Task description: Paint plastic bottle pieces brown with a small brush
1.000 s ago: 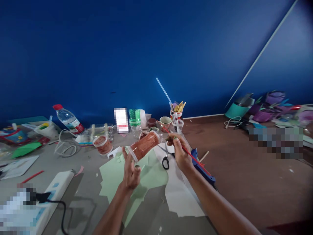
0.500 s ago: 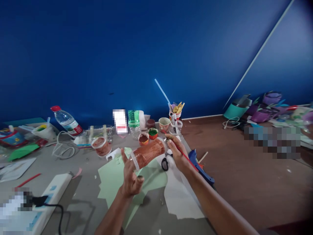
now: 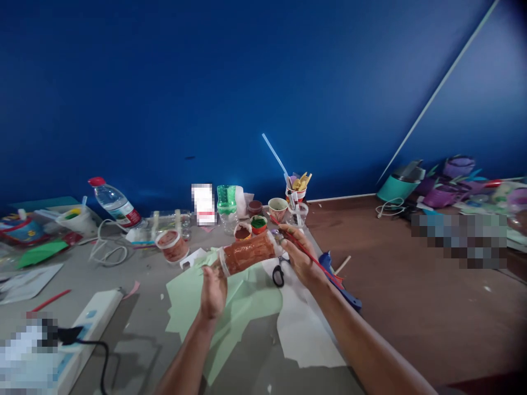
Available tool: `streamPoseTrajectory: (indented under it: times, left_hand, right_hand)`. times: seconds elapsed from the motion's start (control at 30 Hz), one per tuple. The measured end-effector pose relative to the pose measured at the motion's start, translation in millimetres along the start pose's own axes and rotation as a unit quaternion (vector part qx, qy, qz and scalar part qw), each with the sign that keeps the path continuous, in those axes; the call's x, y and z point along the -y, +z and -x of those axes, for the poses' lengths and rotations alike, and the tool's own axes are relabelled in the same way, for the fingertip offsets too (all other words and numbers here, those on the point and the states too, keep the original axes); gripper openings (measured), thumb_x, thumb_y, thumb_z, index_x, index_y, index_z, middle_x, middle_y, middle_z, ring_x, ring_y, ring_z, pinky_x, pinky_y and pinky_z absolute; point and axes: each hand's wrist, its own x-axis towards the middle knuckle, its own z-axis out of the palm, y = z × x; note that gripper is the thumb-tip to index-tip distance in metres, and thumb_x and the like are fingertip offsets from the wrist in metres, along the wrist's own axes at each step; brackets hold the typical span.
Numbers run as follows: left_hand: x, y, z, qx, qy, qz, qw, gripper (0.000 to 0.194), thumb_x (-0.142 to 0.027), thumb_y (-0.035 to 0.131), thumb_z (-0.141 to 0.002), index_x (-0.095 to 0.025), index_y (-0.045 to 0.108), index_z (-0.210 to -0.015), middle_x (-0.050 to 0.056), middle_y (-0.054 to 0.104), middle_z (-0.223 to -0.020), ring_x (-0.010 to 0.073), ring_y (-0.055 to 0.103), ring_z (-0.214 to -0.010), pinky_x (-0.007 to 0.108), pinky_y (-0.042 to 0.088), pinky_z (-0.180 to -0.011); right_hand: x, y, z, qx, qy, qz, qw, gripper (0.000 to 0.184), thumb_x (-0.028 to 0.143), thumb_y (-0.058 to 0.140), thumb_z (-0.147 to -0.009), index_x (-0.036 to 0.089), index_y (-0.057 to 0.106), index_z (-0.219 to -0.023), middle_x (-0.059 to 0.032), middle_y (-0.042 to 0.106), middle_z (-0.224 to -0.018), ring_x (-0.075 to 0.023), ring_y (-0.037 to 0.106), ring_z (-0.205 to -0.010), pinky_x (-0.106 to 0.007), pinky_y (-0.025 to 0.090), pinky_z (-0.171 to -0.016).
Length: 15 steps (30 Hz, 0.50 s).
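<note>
Head camera: brown cylinder, long axis rising rightward, ends gripped by left fingers and right fingers.

no text legible; red-and-white label on clear bottle perhaps printed, too small to read

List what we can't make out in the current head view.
All in the head view:
- Scissors blades: mostly behind the brown tube and right hand.
- Left hand fingers: largely behind its palm and thumb.
- Upright panel content: pixelated.
- Power strip near end: pixelated, cut off by bottom edge.
</note>
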Motion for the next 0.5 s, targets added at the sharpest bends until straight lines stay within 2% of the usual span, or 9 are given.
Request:
streamPoseTrajectory:
  times: [0.07,0.13,0.3,0.4,0.5]
  left_hand:
    - [-9,3.6,-4,0.005,-0.061,0.079,0.995,0.091,-0.088,0.023,-0.075,-0.016,0.074,-0.098,0.014,0.075,-0.092,0.0338,0.062,-0.114,0.054,0.04,-0.105]
    - [-14,4.4,-7,0.01,-0.09,0.111,0.99,0.09,-0.089,0.027,-0.073,-0.015,0.075,-0.093,0.015,0.076,-0.091,0.0344,0.063,-0.111,0.053,0.041,-0.103]
    - [-3,0.0,-7,-0.004,-0.075,0.099,0.992,0.092,-0.087,0.021,-0.076,-0.014,0.073,-0.099,0.016,0.075,-0.098,0.033,0.063,-0.113,0.052,0.041,-0.105]
    - [14,-9.2,-7,-0.039,-0.02,0.018,0.999,0.09,-0.084,0.018,-0.08,-0.014,0.07,-0.104,0.016,0.073,-0.106,0.0315,0.059,-0.119,0.049,0.037,-0.109]
    - [25,-22.6,-7,-0.033,0.044,-0.147,0.988,0.083,-0.076,0.015,-0.087,-0.017,0.071,-0.101,0.013,0.072,-0.111,0.0306,0.054,-0.125,0.042,0.032,-0.113]
  right_hand:
    - [-1,-1,0,0.002,-0.007,0.006,1.0,0.042,0.036,0.074,-0.073,0.024,0.065,-0.113,-0.006,0.072,-0.108,-0.0234,0.064,-0.1,-0.036,0.049,-0.087]
    - [-2,-2,0,0.008,-0.014,0.013,1.0,0.043,0.035,0.074,-0.073,0.024,0.065,-0.113,-0.0058,0.071,-0.108,-0.0234,0.064,-0.101,-0.036,0.049,-0.088]
    - [-4,-4,-1,-0.023,-0.044,0.029,0.998,0.04,0.035,0.072,-0.075,0.024,0.065,-0.112,-0.0075,0.071,-0.112,-0.0254,0.064,-0.105,-0.039,0.049,-0.09]
    - [-1,-4,1,-0.043,-0.086,0.014,0.995,0.033,0.039,0.067,-0.081,0.023,0.066,-0.11,-0.0085,0.073,-0.104,-0.0254,0.065,-0.101,-0.041,0.048,-0.089]
    - [7,0,6,-0.021,-0.101,-0.006,0.995,0.024,0.04,0.06,-0.087,0.022,0.069,-0.1,-0.0065,0.073,-0.086,-0.0223,0.067,-0.084,-0.038,0.049,-0.078]
